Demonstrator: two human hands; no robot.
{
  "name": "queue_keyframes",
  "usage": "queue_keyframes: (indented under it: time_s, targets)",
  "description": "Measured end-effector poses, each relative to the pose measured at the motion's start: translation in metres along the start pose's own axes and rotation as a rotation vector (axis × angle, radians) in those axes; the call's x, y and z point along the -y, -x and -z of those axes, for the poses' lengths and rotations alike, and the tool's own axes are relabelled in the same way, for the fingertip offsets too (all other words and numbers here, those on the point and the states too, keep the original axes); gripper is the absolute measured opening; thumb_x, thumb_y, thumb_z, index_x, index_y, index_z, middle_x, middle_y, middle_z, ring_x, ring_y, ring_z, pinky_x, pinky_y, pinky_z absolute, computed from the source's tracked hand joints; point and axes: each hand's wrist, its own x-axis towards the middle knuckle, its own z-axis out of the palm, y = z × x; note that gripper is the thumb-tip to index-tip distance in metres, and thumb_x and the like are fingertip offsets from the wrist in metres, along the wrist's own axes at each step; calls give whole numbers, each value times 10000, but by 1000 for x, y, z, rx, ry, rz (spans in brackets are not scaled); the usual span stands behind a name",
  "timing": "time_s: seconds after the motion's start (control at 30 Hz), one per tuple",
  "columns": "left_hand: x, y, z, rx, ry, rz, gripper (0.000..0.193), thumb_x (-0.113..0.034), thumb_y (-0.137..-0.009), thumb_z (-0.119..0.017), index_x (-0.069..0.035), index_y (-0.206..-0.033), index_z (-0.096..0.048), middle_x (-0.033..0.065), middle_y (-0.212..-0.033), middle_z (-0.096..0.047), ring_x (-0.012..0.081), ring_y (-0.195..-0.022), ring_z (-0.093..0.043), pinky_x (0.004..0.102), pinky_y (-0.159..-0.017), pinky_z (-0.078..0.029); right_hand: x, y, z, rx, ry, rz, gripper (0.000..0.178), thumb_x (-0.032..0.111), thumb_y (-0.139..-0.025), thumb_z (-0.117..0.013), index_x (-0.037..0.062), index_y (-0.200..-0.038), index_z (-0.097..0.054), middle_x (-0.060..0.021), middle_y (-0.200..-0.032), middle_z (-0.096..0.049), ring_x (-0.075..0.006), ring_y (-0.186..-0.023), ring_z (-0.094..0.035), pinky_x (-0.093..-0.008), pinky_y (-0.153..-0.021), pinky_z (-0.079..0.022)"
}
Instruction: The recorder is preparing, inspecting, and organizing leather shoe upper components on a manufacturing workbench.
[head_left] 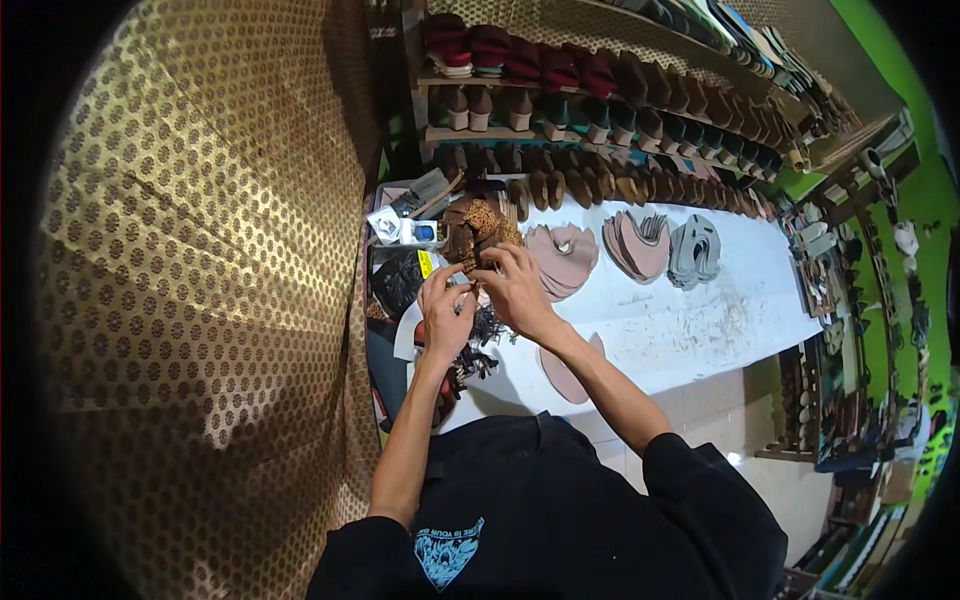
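Observation:
Over the left end of the white-covered table [745,330], my two hands meet with bent fingers. My left hand [447,315] pinches at something small that its fingertips mostly hide. From the right, my right hand [518,292] closes its fingertips on the same spot; what it grips is too small to name. Just beyond the fingertips is a heap of brown and leopard-print pieces [486,225]. Below my hands lies a tangle of dark strips [478,368]. A flat pinkish oval piece [568,372] rests near the table's front edge, under my right forearm.
Fanned pink stacks [570,265] and a grey stack [694,252] lie to the right. A black plastic bag [398,284] and a small white-and-blue box [424,232] sit at left. Shelves of shoe-shaped forms [600,120] stand behind; a patterned gold curtain [210,250] hangs close on the left.

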Motion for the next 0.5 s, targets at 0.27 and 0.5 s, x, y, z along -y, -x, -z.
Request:
queue_keyframes:
  time_s: [0.27, 0.5]
  targets:
    - [-18, -10, 9, -59, 31, -48, 102, -70, -831, -738, -17, -917, -726, 98, -1286, -628, 324, -1268, -514, 430, -1083, -373, 11, 23, 13, -148, -141, -249, 145, 118, -826, -735, 61, -958, -723, -155, -1253, -581, -380, -1248, -476, -495, -1034, -383]
    - [-23, -6, 11, -70, 5, -83, 145, -7, -813, -738, -18, -957, -730, 95, -1306, -611, 326, -1292, -495, 434, -1098, -370, 19, 14, -9, -187, -313, -385, 186, 205, -865, -725, 41, -952, -741, -159, -1254, -583, -362, -1247, -460, -474, -1058, -356]
